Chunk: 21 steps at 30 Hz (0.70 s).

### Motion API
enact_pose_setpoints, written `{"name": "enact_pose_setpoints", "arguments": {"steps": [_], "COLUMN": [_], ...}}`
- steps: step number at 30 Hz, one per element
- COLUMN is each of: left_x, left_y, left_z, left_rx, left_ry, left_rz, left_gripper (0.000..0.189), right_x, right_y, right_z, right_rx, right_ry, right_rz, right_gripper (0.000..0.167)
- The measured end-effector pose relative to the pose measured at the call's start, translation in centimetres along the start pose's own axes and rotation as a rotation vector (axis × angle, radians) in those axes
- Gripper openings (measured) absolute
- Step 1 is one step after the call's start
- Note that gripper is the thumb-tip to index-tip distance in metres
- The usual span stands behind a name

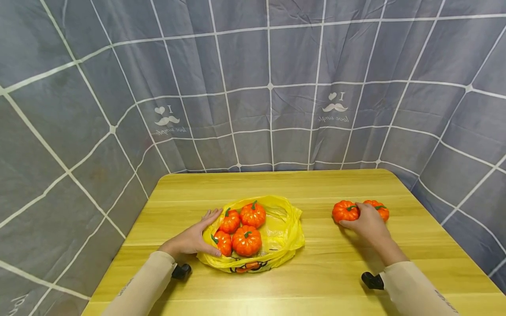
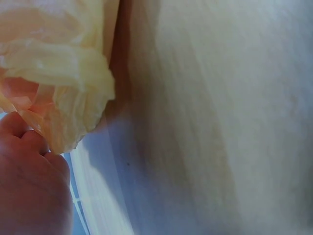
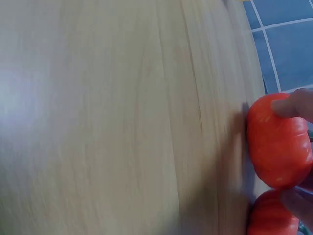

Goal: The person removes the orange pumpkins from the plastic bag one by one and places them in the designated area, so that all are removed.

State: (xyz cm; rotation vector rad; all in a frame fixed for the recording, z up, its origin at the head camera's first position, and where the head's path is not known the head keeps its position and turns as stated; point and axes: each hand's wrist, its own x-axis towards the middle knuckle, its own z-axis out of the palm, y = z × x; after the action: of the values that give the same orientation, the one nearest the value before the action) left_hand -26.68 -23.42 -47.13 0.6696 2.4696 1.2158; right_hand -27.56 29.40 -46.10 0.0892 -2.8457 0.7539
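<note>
A yellow plastic bag (image 1: 276, 232) lies with its mouth spread, with several small orange pumpkins (image 1: 247, 241) inside. At its left rim, my left hand (image 1: 193, 237) holds the bag, the thumb lying over the edge beside a pumpkin. The left wrist view shows the bag's crumpled film (image 2: 73, 93) against the fingers. On the right of the table, my right hand (image 1: 369, 221) grips an orange pumpkin (image 1: 345, 211) between thumb and fingers. A second loose pumpkin (image 1: 379, 210) sits just right of that hand, partly covered by it.
All of this is on a light wooden table (image 1: 316, 281) with rounded far corners. A grey curtain (image 1: 245, 105) with white grid lines stands around its back and sides. Dark wrist mounts (image 1: 373, 281) stick out by both sleeves.
</note>
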Motion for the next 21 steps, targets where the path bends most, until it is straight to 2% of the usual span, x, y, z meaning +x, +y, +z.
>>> {"name": "enact_pose_setpoints", "arguments": {"steps": [6,11,16,21], "left_x": [0.00,-0.03,0.01,0.04], "left_y": [0.13,0.24,0.21,0.20], "left_z": [-0.10,-0.19,-0.22,-0.29], "left_rx": [0.000,0.001,0.011,0.014], "left_ry": [-0.001,-0.004,-0.011,-0.014], "left_rz": [-0.005,-0.010,-0.011,-0.012], "left_gripper": [0.125,0.126,0.126,0.126], "right_x": [0.02,0.02,0.11,0.08], "right_y": [0.17,-0.12,-0.34,-0.79], "right_z": [-0.18,-0.25,-0.19,-0.39], "right_rx": [-0.044,-0.036,-0.020,-0.027], "right_ry": [-0.017,-0.030,-0.002,0.050], "right_rz": [0.004,0.037,0.043,0.004], "right_gripper": [0.084,0.090,0.089,0.087]}}
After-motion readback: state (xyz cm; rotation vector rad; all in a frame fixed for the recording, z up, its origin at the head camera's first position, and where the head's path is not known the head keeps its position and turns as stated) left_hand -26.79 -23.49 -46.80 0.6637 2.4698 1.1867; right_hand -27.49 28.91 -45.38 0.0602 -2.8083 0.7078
